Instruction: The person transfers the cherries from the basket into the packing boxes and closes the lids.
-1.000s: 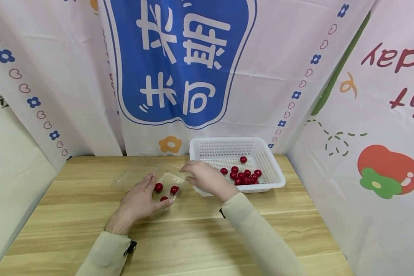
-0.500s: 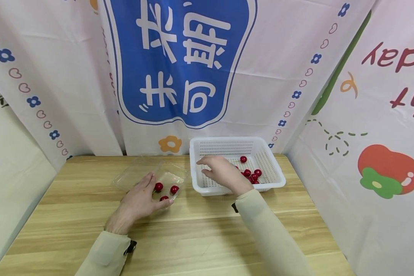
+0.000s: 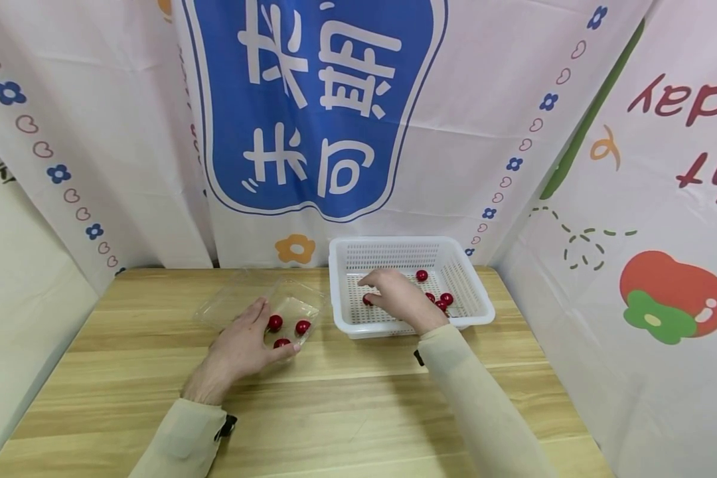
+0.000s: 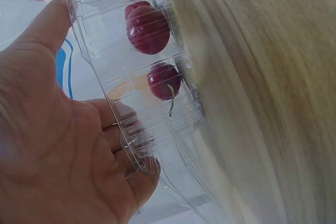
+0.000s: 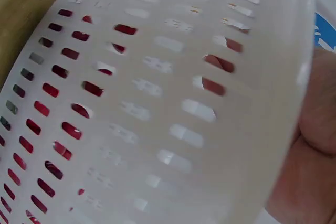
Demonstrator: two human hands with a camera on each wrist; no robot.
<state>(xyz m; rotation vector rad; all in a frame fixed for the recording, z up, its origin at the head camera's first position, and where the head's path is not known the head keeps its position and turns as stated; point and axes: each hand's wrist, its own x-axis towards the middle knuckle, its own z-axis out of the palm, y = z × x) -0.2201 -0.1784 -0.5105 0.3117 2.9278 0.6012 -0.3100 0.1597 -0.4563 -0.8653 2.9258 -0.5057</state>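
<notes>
Nearest, a pale left sleeve (image 3: 179, 438) and right sleeve (image 3: 484, 405) reach over the wood-grain tabletop (image 3: 334, 425). Beyond them the left hand (image 3: 239, 345) has its grip round a clear plastic box (image 3: 297, 307), thumb at one end and fingers bent against the other. Inside the box sit three cherries (image 3: 303, 327); in the left wrist view one shows its stem. A clear lid (image 3: 233, 297) lies spread beside the box. To the right, the right hand (image 3: 400, 299) is inside a white slotted basket (image 3: 361, 328), thumb and forefinger at a single cherry (image 3: 368, 300); whether its grip has closed on that fruit, I cannot tell. More fruit (image 3: 447, 299) rests farther right in the basket. Behind hangs a white curtain (image 3: 466, 153) with a blue panel (image 3: 311, 99).
</notes>
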